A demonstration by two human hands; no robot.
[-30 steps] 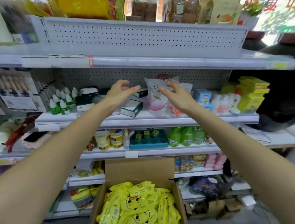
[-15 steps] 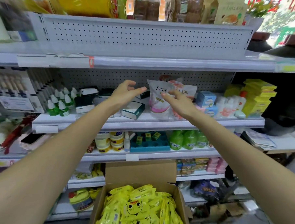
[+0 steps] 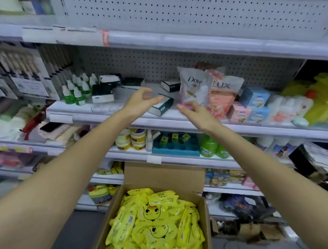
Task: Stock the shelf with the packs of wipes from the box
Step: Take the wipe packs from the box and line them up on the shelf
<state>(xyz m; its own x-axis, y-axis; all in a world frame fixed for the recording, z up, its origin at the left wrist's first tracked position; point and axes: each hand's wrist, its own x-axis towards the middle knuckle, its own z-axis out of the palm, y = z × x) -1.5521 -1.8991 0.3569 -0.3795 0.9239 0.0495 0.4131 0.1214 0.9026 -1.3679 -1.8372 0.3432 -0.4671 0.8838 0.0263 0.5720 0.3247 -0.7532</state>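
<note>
Head view: left hand (image 3: 139, 101), right hand (image 3: 196, 114) spread empty at shelf (image 3: 272, 130) (glossy packs (image 3: 155, 227) fill cardboard box (image 3: 163, 176)).

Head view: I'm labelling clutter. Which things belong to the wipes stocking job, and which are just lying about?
Job: packs of wipes, box, shelf, left hand, right hand.
Lying about: Dove pouch, Lux pouch, green bottles, blue tray.
</note>
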